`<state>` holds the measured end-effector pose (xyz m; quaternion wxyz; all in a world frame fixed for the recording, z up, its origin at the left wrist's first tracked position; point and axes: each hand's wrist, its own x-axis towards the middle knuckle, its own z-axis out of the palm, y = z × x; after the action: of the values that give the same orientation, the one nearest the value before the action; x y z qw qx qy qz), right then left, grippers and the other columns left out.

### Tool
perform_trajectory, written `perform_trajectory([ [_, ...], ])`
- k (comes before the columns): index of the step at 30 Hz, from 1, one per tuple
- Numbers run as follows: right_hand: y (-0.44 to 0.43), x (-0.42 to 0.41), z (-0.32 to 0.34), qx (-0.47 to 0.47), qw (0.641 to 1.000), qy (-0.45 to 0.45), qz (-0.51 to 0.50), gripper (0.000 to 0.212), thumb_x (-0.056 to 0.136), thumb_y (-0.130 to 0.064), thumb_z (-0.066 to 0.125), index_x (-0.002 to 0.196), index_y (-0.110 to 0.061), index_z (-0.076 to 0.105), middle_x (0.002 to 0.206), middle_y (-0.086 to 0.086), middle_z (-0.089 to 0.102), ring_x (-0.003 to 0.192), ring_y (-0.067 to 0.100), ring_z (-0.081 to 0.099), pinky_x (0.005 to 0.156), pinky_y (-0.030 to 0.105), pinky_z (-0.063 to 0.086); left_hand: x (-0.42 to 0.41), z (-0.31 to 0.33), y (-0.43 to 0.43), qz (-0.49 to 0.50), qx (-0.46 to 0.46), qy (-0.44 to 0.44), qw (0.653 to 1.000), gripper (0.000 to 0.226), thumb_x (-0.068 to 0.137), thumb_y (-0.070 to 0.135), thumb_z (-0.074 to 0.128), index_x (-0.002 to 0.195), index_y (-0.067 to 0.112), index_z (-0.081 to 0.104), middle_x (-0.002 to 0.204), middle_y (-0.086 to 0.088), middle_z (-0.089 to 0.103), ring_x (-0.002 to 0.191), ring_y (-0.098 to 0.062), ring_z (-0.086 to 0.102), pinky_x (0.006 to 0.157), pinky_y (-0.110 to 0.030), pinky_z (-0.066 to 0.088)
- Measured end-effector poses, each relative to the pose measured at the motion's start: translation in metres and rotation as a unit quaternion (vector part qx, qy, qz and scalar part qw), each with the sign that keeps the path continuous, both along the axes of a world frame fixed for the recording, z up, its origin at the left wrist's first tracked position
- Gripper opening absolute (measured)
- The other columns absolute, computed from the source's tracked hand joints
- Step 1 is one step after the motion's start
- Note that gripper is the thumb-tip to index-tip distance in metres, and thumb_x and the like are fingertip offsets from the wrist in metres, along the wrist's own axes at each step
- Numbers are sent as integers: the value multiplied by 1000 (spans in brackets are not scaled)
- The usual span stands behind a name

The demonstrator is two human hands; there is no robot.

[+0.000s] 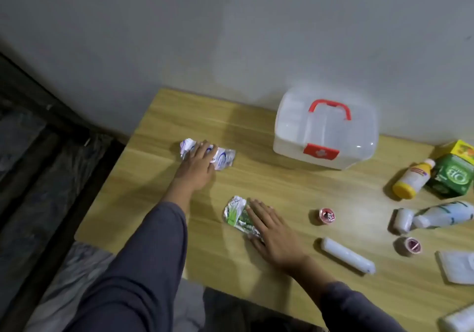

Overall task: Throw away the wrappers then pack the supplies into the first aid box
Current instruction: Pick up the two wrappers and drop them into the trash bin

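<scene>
Left grip (197,163), fingers spread flat, presses one crumpled blue-and-white foil wrapper (223,158); right grip (273,234), likewise flat, presses one crumpled green-and-silver foil wrapper (234,213). Both wrappers lie on the wooden tabletop (159,177). One closed white plastic first aid box (325,131) stands beyond.

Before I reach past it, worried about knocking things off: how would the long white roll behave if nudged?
Lying on its side on the table, the long white roll would probably roll. It looks like wrapped bandage, so likely light and squashy.
</scene>
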<state>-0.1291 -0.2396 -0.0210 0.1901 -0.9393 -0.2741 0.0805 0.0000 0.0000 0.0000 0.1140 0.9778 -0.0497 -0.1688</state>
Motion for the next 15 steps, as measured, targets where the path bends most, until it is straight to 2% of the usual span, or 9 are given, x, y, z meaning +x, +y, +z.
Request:
perform_trajectory([
  [2, 8, 8, 1, 5, 999, -14, -37, 58, 91, -41, 39, 142, -16, 32, 152, 4, 33, 141, 17, 23, 115, 27, 8, 1, 2, 2, 10, -9, -35, 999, 55, 100, 18, 41, 153, 13, 26, 157, -14, 23, 147, -36, 14, 118, -42, 15],
  [5, 21, 18, 7, 26, 996, -12, -85, 56, 86, -37, 45, 137, -13, 41, 144, 9, 44, 130, 24, 31, 108, 34, 29, -4, 9, 2, 55, -22, -40, 997, 53, 98, 26, 49, 149, 17, 36, 142, -20, 35, 132, -38, 34, 107, -41, 28],
  [7, 28, 26, 12, 36, 992, 6, -121, 59, 78, -33, 54, 133, -13, 45, 138, 11, 48, 122, 29, 38, 100, 40, 39, -10, 10, 3, 95, -17, -42, 994, 52, 95, 32, 54, 144, 21, 43, 134, -19, 39, 125, -37, 39, 101, -42, 33],
  [10, 33, 41, 19, 80, 979, 57, -181, 63, 68, -26, 68, 127, -10, 51, 128, 14, 51, 112, 36, 47, 97, 40, 41, -17, 12, 11, 170, -78, -49, 981, 56, 85, 37, 67, 135, 18, 50, 126, -12, 48, 117, -33, 47, 93, -41, 40],
  [12, 33, 49, 25, 128, 960, 124, -218, 66, 64, -21, 77, 124, -9, 53, 125, 15, 48, 113, 33, 46, 96, 32, 38, -23, 13, 15, 213, -168, -9, 963, 57, 80, 35, 74, 126, 16, 46, 115, -1, 51, 104, -28, 53, 85, -39, 43],
  [15, 28, 59, 34, 154, 930, 222, -250, 68, 61, -17, 82, 121, -14, 51, 121, 12, 45, 111, 27, 47, 84, 22, 35, -33, 14, 17, 240, -273, 17, 931, 56, 74, 24, 82, 109, 18, 39, 102, 3, 50, 94, -25, 54, 84, -40, 46],
])
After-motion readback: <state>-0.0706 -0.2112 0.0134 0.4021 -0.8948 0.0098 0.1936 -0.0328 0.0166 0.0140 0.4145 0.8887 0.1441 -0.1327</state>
